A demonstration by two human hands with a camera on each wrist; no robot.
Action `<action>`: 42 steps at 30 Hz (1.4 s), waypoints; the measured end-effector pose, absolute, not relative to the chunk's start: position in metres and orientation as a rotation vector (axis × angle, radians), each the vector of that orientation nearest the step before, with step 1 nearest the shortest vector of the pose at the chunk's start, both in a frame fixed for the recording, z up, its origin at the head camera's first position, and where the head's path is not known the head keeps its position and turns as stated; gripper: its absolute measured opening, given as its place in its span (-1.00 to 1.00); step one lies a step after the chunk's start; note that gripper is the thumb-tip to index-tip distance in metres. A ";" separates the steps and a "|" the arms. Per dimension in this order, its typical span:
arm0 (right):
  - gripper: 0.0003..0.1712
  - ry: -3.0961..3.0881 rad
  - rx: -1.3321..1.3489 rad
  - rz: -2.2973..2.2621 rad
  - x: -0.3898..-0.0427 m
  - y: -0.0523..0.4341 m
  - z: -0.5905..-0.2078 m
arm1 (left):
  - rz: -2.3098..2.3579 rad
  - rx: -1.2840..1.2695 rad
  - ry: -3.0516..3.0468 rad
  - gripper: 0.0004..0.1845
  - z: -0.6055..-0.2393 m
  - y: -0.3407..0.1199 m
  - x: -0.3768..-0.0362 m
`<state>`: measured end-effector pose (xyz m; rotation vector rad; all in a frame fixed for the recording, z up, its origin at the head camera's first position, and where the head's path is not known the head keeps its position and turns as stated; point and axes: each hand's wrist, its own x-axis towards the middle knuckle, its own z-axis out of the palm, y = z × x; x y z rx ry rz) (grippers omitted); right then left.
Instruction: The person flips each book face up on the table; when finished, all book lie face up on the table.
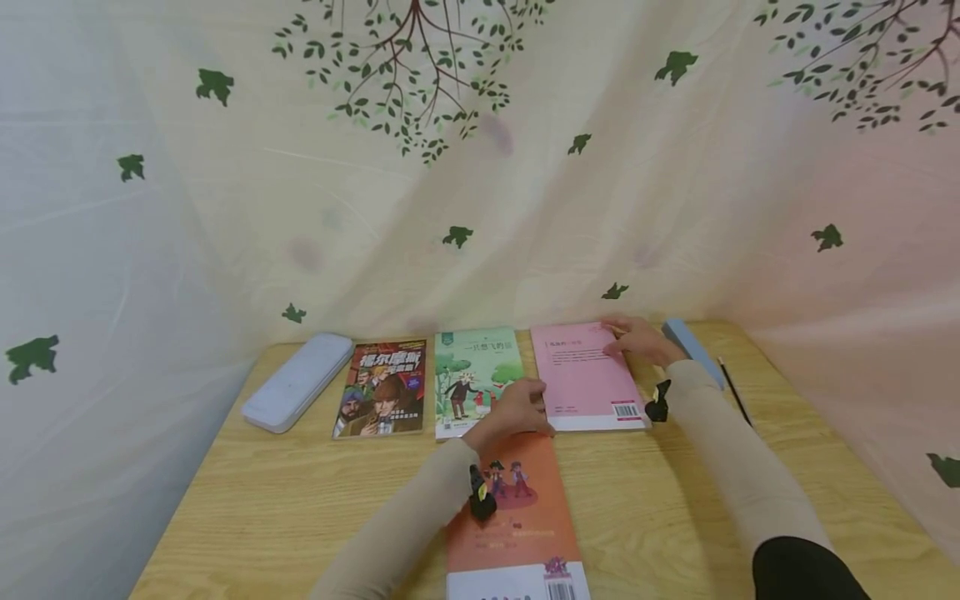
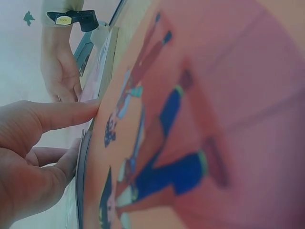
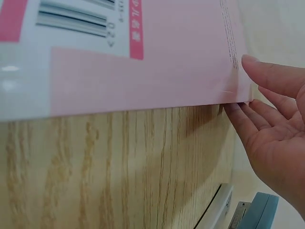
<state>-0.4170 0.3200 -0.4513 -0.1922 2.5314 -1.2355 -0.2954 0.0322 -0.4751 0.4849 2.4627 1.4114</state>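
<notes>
The right hand (image 1: 643, 340) pinches the pink book (image 1: 585, 385) at far right; the left hand (image 1: 514, 410), loosely spread, touches its near-left corner.

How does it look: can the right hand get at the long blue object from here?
Probably yes: the right hand must first leave the pink book, but the blue object lies close beside that hand, nothing seen between.

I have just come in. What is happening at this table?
A person's right hand holds the far right corner of a pink rectangular paperback. The left hand is at that book's near left corner, close to a green illustrated paperback and an orange-and-white paperback; its exact grip is unclear.
</notes>
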 end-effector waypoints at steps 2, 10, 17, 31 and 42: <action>-0.11 2.524 -0.167 -1.241 -0.417 0.321 -0.452 | 1.418 0.487 2.455 -0.12 -0.475 0.032 -0.295; -0.08 2.527 -0.189 -1.221 -0.413 0.324 -0.454 | 1.436 0.473 2.431 -0.20 -0.475 0.032 -0.297; -0.06 2.502 -0.350 -1.253 -0.398 0.332 -0.455 | 1.459 0.524 2.396 -0.42 -0.475 0.033 -0.297; -0.09 2.471 -0.340 -1.355 -0.375 0.348 -0.444 | 1.472 0.488 2.354 -0.13 -0.475 0.038 -0.295; -0.10 2.410 -0.382 -1.436 -0.369 0.355 -0.429 | 1.552 0.397 2.268 0.02 -0.476 0.044 -0.296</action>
